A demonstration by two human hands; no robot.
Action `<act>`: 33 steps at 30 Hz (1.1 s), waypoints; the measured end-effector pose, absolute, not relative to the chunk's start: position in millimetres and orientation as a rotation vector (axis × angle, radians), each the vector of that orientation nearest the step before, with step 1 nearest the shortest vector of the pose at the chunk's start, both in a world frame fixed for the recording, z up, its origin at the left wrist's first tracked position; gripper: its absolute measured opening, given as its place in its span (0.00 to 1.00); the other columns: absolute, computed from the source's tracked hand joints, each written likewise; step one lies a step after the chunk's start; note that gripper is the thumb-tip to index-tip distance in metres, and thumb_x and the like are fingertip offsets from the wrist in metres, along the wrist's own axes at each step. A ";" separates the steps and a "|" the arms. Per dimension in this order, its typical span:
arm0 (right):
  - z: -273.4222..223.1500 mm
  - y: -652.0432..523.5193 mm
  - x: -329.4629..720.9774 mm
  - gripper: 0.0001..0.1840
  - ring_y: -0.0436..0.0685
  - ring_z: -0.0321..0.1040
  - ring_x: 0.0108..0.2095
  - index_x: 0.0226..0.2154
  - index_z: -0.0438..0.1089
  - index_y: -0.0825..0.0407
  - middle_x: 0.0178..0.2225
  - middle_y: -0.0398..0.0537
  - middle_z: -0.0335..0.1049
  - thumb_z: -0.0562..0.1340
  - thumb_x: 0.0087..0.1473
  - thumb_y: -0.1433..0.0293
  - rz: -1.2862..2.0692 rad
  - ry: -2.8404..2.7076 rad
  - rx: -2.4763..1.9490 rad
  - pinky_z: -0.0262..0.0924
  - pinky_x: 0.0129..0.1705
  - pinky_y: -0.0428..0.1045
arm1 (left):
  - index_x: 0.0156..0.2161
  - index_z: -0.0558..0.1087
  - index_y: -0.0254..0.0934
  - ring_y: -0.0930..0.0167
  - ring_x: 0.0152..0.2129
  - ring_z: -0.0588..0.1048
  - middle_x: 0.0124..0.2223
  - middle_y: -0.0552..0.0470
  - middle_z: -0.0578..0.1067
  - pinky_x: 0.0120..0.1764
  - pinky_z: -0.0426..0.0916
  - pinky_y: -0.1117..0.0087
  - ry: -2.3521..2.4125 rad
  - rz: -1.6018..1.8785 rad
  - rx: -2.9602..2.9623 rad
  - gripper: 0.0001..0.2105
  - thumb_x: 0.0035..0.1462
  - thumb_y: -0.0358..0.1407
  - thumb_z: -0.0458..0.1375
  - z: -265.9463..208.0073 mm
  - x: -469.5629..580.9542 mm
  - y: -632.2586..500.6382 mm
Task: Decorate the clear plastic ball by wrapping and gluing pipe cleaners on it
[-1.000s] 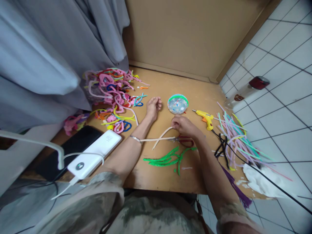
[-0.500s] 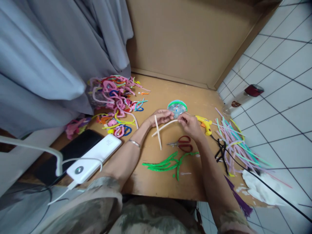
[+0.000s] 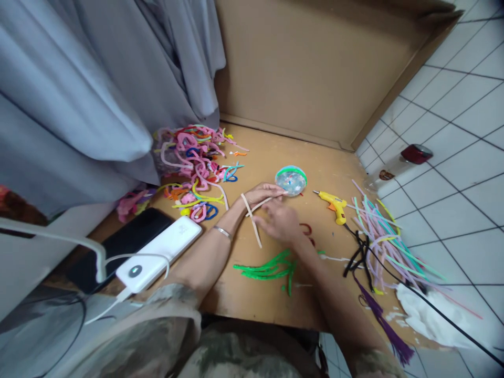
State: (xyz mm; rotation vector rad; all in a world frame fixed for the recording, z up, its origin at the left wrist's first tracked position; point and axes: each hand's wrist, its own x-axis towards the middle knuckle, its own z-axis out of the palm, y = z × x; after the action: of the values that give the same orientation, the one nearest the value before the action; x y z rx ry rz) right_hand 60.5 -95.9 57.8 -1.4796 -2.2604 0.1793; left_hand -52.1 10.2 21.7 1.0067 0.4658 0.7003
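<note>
My left hand (image 3: 265, 193) is closed, its fingertips pinching a cream pipe cleaner (image 3: 258, 207) that slants down to the left. A second cream pipe cleaner (image 3: 252, 223) crosses it and hangs beside the wrist. Close by on the right is my right hand (image 3: 280, 216), smeared by motion, so its grip is unclear. Just beyond the fingertips lies a round clear lid or dish (image 3: 291, 181) with a green band and small bits in it. Red-handled scissors (image 3: 306, 229) are mostly hidden under my right hand. Green pipe cleaner pieces (image 3: 263, 270) lie nearer me.
A yellow glue gun (image 3: 334, 203) rests at right, its cord running past loose pastel pipe cleaners (image 3: 384, 236). Colourful pipe cleaners (image 3: 192, 152) heap up at back left. A white power bank (image 3: 159, 254), purple tassel (image 3: 384, 325), white wadding (image 3: 425, 315) and clear bottle (image 3: 394, 170) surround the area.
My right hand has moved left and toward me, off the pipe cleaner's right end, and now covers much of the scissors. The view has shifted slightly.
</note>
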 end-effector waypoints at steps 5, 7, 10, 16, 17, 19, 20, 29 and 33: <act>37.6 -101.1 39.2 0.09 0.57 0.71 0.33 0.35 0.75 0.53 0.34 0.53 0.77 0.59 0.58 0.69 0.466 -2.265 -1.617 0.56 0.34 0.48 | 0.31 0.75 0.29 0.81 0.15 0.64 0.24 0.52 0.74 0.17 0.52 0.80 0.390 0.714 0.938 0.16 0.42 0.37 0.73 24.5 -48.1 9.6; 34.4 -95.3 45.3 0.14 0.54 0.67 0.28 0.30 0.74 0.52 0.27 0.48 0.74 0.56 0.61 0.65 0.581 -1.986 -1.515 0.55 0.31 0.47 | 0.31 0.73 0.30 0.82 0.14 0.63 0.23 0.54 0.72 0.17 0.51 0.81 0.364 0.783 0.871 0.15 0.43 0.36 0.72 27.8 -45.8 9.0; 33.1 -85.4 56.8 0.24 0.50 0.57 0.20 0.26 0.72 0.52 0.18 0.41 0.63 0.52 0.61 0.54 0.711 -1.445 -1.412 0.51 0.25 0.46 | 0.31 0.71 0.32 0.83 0.12 0.58 0.20 0.60 0.65 0.16 0.50 0.82 0.342 0.915 0.759 0.12 0.47 0.35 0.70 34.7 -39.4 4.8; 30.0 -79.0 61.1 0.26 0.49 0.53 0.17 0.21 0.69 0.51 0.15 0.38 0.58 0.54 0.53 0.48 0.806 -1.190 -1.390 0.49 0.21 0.45 | 0.30 0.69 0.34 0.82 0.11 0.58 0.18 0.62 0.63 0.15 0.51 0.81 0.439 1.126 0.668 0.14 0.49 0.39 0.69 45.7 -18.2 -10.3; 29.6 -79.0 60.7 0.26 0.49 0.53 0.17 0.21 0.69 0.51 0.15 0.38 0.57 0.54 0.53 0.48 0.806 -1.208 -1.393 0.49 0.21 0.45 | 0.29 0.69 0.33 0.82 0.12 0.61 0.19 0.60 0.67 0.16 0.53 0.81 0.477 1.167 0.657 0.15 0.48 0.40 0.69 46.6 -15.6 -12.0; 29.4 -78.9 60.8 0.25 0.49 0.53 0.17 0.20 0.69 0.50 0.15 0.38 0.56 0.53 0.53 0.49 0.788 -1.243 -1.403 0.48 0.21 0.45 | 0.29 0.70 0.33 0.80 0.17 0.68 0.23 0.56 0.73 0.20 0.58 0.80 0.538 1.210 0.645 0.15 0.46 0.40 0.70 48.0 -12.4 -14.2; 29.6 -78.8 61.3 0.24 0.49 0.53 0.18 0.20 0.69 0.50 0.14 0.38 0.56 0.53 0.52 0.50 0.770 -1.260 -1.412 0.48 0.22 0.45 | 0.29 0.71 0.33 0.79 0.19 0.70 0.24 0.54 0.75 0.22 0.60 0.80 0.557 1.212 0.645 0.15 0.46 0.41 0.70 48.5 -11.8 -14.9; 30.2 -77.8 67.9 0.22 0.51 0.56 0.19 0.19 0.68 0.49 0.14 0.40 0.60 0.51 0.56 0.56 0.560 -1.454 -1.552 0.47 0.23 0.46 | 0.31 0.71 0.33 0.78 0.20 0.70 0.24 0.56 0.74 0.28 0.65 0.77 0.542 1.215 0.704 0.18 0.44 0.44 0.71 48.2 -12.8 -17.1; 31.6 -78.4 69.1 0.21 0.51 0.54 0.18 0.18 0.66 0.49 0.14 0.40 0.60 0.54 0.56 0.58 0.422 -1.584 -1.641 0.46 0.24 0.47 | 0.30 0.68 0.34 0.80 0.19 0.67 0.21 0.60 0.67 0.26 0.61 0.79 0.491 1.230 0.715 0.18 0.45 0.43 0.70 50.1 -12.1 -17.3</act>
State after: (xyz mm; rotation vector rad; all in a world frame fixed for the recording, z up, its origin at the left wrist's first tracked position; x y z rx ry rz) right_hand 69.1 -78.4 31.6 -1.6406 -1.5836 0.4217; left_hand -12.1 -17.3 50.1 0.7154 0.4909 1.2303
